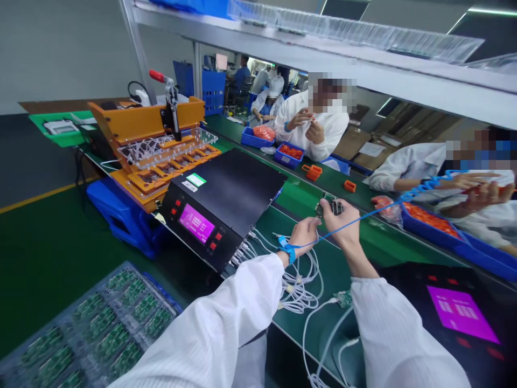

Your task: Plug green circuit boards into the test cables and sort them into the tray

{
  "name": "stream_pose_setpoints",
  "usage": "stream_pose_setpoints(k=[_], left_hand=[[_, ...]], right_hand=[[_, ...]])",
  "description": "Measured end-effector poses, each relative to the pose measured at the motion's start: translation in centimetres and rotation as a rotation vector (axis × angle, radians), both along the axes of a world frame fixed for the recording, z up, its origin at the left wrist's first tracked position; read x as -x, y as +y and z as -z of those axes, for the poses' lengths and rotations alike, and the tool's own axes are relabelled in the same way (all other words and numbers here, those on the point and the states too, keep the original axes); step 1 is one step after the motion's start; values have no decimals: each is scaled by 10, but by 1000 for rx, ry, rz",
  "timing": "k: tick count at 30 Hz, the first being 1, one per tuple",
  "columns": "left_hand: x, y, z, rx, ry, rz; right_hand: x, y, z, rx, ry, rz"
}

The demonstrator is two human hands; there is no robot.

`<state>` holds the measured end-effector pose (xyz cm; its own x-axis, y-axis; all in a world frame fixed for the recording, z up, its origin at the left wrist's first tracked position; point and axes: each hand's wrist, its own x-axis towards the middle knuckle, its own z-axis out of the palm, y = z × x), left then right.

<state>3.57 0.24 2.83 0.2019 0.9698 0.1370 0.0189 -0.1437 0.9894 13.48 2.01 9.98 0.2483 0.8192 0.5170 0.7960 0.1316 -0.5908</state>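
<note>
The circuit board is beyond the cables, right of the box and fixture.

Details lost to cover, blur and cropping

The right hand hides part of the small circuit board; whether the left hand touches it is too small to tell. Toward 8 o'clock, the tray runs out of the picture. Lettering on the magenta screen near 4 o'clock is blurred. At 3 o'clock, the frame crops a co-worker in white.
</note>
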Motion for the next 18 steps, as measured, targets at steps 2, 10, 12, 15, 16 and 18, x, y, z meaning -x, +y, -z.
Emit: stream_pose_setpoints(k=[2, 10, 12, 15, 16, 18], left_hand=[[2, -1, -1, -5, -35, 39], [19, -7, 9, 140, -55, 15], [23, -9, 13, 227, -92, -62], [27, -9, 10, 358, -180, -180], [27, -9, 6, 387, -208, -205], [29, -10, -5, 435, -246, -233]], right_hand=[[-4, 2, 1, 26, 144, 23], [-48, 21, -6, 87, 785, 253], [-56, 14, -20, 47, 805, 301], [-51, -29, -43, -17, 835, 139], [-45, -52, -50, -53, 858, 53], [-25, -109, -57, -102, 922, -51]])
